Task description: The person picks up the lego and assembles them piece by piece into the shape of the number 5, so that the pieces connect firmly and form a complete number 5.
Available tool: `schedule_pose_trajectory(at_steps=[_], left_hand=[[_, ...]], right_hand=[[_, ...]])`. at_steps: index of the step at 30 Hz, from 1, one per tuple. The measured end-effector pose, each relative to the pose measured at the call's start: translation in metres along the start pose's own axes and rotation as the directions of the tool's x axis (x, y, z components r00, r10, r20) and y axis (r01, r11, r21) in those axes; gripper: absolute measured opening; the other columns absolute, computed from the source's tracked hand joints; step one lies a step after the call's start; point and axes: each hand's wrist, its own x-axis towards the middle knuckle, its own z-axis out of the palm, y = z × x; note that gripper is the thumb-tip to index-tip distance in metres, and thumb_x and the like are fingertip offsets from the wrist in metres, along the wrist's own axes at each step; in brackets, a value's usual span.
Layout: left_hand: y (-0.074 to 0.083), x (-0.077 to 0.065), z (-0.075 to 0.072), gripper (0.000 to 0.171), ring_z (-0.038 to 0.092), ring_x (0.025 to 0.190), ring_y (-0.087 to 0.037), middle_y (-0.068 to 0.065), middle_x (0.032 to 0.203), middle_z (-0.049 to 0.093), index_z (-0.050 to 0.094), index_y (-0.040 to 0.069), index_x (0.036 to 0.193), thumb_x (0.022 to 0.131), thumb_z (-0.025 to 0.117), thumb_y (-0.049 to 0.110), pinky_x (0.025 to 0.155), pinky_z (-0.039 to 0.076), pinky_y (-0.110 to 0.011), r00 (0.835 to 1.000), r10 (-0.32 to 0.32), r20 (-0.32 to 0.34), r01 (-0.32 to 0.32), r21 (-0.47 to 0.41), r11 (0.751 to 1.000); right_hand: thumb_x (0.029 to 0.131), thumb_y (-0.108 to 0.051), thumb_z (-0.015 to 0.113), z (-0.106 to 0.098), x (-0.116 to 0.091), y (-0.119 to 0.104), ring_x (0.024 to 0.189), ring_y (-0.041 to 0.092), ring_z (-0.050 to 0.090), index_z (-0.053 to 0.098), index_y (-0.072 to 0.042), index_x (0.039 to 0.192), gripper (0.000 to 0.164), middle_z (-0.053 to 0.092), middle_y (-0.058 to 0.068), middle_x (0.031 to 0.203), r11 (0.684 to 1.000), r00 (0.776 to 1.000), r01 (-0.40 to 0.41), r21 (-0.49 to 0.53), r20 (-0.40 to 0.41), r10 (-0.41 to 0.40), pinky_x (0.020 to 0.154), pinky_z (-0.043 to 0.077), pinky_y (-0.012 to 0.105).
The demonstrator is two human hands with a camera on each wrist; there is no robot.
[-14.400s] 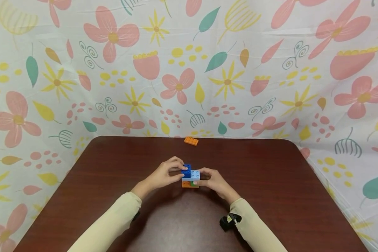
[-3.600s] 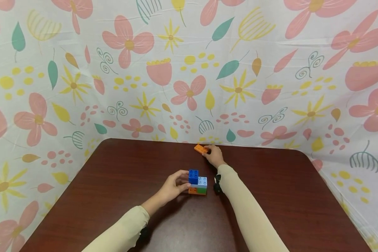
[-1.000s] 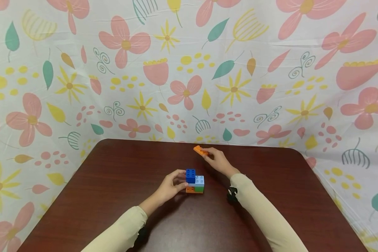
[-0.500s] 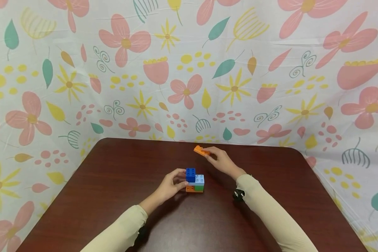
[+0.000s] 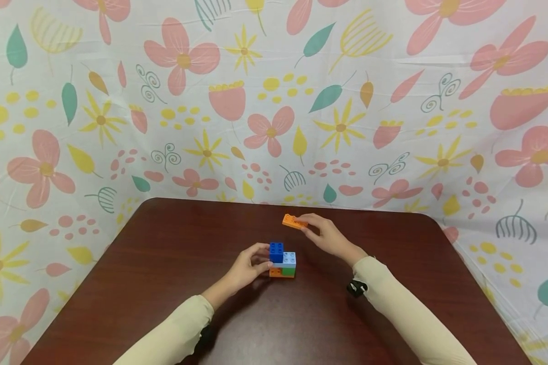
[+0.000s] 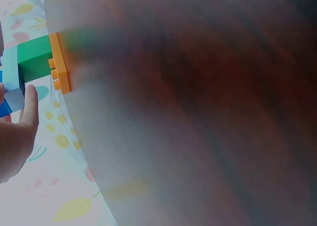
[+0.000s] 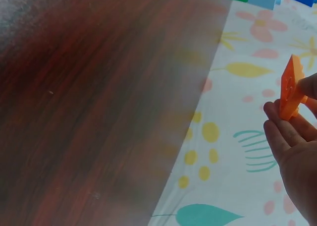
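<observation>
On the table stands a stack of toy building bricks: an orange plate [image 5: 275,272] at the bottom, a green brick [image 5: 288,271] on its right part, a light blue brick [image 5: 290,258] above, and a dark blue brick [image 5: 276,252] on top at the left. My left hand [image 5: 244,271] holds the stack from its left side, thumb in front and fingers behind near the dark blue brick. A second orange plate [image 5: 292,221] is pinched by its right end in my right hand [image 5: 326,237], raised behind the stack. The right wrist view shows this orange plate [image 7: 289,87] tilted on edge between thumb and fingers.
The dark brown table [image 5: 164,243] has rounded far corners. A flower-printed cloth [image 5: 274,101] hangs behind it and along both sides. Both sleeves are pale, with a black wrist device [image 5: 357,288] at the right cuff.
Since the oldest frame, my right hand has left the stack and picked up the orange plate from the table's far edge. Lately it shifts slightly right, turning the plate. My left hand stays at the stack.
</observation>
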Motion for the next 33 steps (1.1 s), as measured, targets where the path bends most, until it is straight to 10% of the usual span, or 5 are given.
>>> schedule_pose_trajectory(at_steps=[33], left_hand=[[0.001, 0.001, -0.002, 0.038, 0.062, 0.104, -0.035, -0.021, 0.114, 0.06, 0.054, -0.002, 0.126, 0.09, 0.063, -0.004, 0.082, 0.055, -0.03, 1.0, 0.02, 0.018, -0.02, 0.017, 1.0]], right_hand=[[0.093, -0.005, 0.063, 0.004, -0.024, -0.036, 0.114, 0.019, 0.057, 0.061, -0.011, 0.129, 0.036, 0.06, 0.002, 0.126, 0.986, 0.986, 0.137, 0.099, 0.076, -0.145, 0.093, 0.049, 0.045]])
